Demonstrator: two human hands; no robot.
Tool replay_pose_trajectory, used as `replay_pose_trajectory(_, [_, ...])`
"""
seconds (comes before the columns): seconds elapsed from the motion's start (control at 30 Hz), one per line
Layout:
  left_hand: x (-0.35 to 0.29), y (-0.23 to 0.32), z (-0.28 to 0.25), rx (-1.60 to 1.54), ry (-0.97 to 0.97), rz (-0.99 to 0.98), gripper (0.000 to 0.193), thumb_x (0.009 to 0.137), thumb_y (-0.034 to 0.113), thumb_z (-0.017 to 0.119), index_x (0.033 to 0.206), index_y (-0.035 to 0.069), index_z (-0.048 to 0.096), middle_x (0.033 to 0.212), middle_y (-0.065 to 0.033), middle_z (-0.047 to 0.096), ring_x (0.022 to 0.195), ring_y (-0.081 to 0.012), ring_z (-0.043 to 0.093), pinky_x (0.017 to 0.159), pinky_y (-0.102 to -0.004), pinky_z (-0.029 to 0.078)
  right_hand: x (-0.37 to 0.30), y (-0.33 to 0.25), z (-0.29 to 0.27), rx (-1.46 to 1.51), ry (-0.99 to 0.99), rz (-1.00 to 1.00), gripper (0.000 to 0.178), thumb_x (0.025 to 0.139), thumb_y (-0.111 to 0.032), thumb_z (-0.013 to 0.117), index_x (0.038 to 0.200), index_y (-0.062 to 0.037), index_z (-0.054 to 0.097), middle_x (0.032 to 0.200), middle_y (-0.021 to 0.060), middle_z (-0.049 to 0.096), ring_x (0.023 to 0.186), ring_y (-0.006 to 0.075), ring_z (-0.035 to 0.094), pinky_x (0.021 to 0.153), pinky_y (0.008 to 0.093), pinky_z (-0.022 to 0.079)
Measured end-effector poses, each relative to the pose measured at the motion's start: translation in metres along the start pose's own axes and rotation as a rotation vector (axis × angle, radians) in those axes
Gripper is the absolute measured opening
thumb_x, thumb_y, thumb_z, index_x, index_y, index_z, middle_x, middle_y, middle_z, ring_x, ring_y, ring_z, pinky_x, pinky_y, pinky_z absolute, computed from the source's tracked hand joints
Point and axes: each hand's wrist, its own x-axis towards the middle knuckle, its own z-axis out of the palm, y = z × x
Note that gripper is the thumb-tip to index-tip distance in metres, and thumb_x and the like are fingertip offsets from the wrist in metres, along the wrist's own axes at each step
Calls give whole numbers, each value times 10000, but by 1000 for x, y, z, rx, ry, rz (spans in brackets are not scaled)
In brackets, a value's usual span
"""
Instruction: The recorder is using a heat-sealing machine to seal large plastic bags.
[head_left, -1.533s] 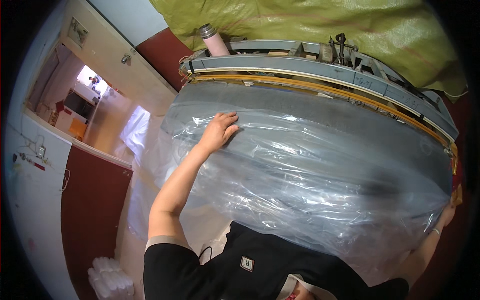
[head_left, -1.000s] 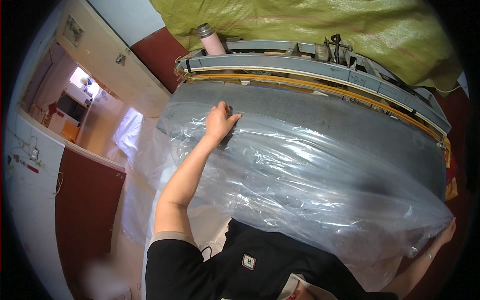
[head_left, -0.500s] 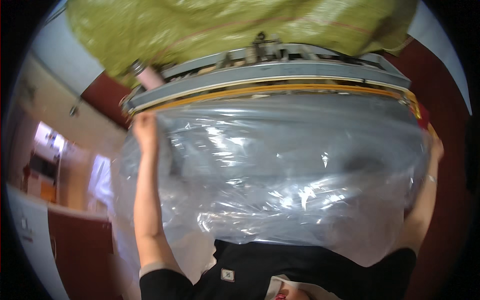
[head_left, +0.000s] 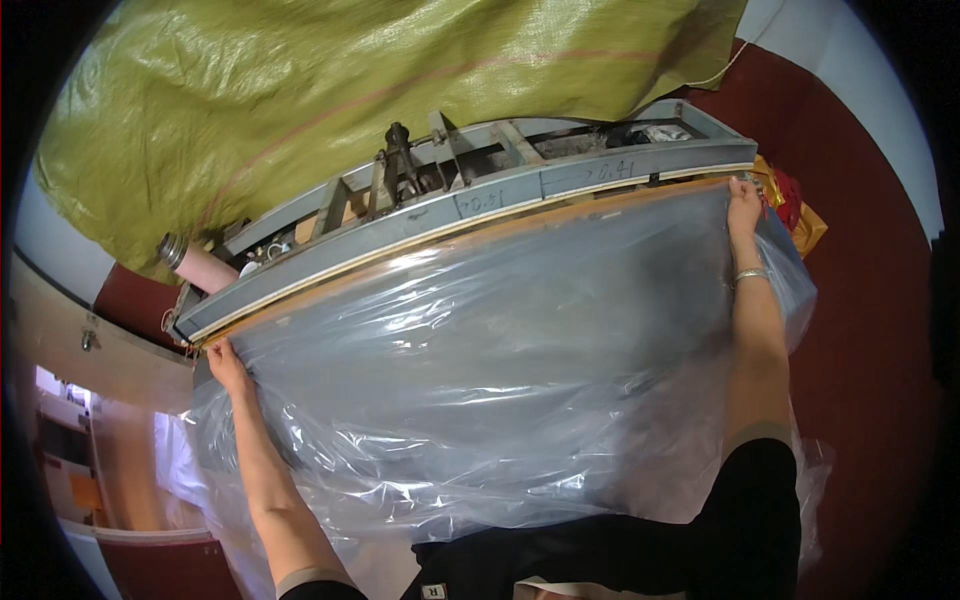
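Note:
A wide sheet of clear plastic film (head_left: 480, 340) stretches between my two hands and hangs down toward my body. My left hand (head_left: 230, 366) is closed on the film's far left corner, by the left end of a long grey metal frame (head_left: 430, 210). At the frame's right end my right hand (head_left: 743, 208) pinches the film's far right corner. The film's far edge lies along an orange-brown strip (head_left: 560, 214) on the near side of the frame. Wrinkles and glare cover the film, and a dark grey surface shows through it.
A yellow-green woven sheet (head_left: 400, 70) hangs behind the frame. A pink flask (head_left: 203, 268) leans at the frame's left end. Black metal fittings (head_left: 400, 160) stand up inside the frame. Red and gold cloth (head_left: 795, 210) hangs beyond my right hand, near a dark red wall band (head_left: 860, 300).
My right hand has moved inward and up to the frame's right end with the film. My left hand appears lower and farther left. The whole view has tilted and shifted.

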Motion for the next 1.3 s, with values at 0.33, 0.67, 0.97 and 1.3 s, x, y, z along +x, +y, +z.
replay_pose_trajectory(0.33, [10, -2, 11, -76, -75, -44, 174, 823, 156, 555, 694, 95, 455, 632, 55, 385, 578, -51, 339, 526, -192, 285, 7, 10, 13, -16, 19, -1, 254, 790, -265, 598, 759, -17, 556, 675, 94, 586, 652, 187, 560, 657, 303, 434])
replay_pose_trajectory(0.67, [17, 3, -4, -38, 72, -199, 127, 819, 115, 492, 921, 73, 429, 833, -9, 475, 665, -70, 432, 561, -203, 375, 31, 22, 9, -124, 112, 116, 182, 802, -145, 512, 917, -7, 541, 858, 132, 605, 787, 235, 575, 725, 325, 437])
replay_pose_trajectory(0.97, [-6, 79, -24, -72, -366, -108, 56, 830, 89, 509, 856, 43, 488, 678, 15, 483, 594, -65, 448, 523, -200, 368, -5, -122, 17, -66, 153, -70, 202, 805, -179, 556, 940, -29, 563, 861, 92, 596, 781, 180, 564, 739, 290, 429])
replay_pose_trajectory(1.3, [-89, 205, -156, -102, -264, 115, 112, 816, 33, 552, 914, 45, 498, 813, 28, 496, 746, -39, 456, 672, -175, 381, -306, -461, 55, 551, -917, -915, 288, 738, -209, 639, 929, -12, 549, 908, 104, 547, 895, 247, 534, 776, 327, 424])
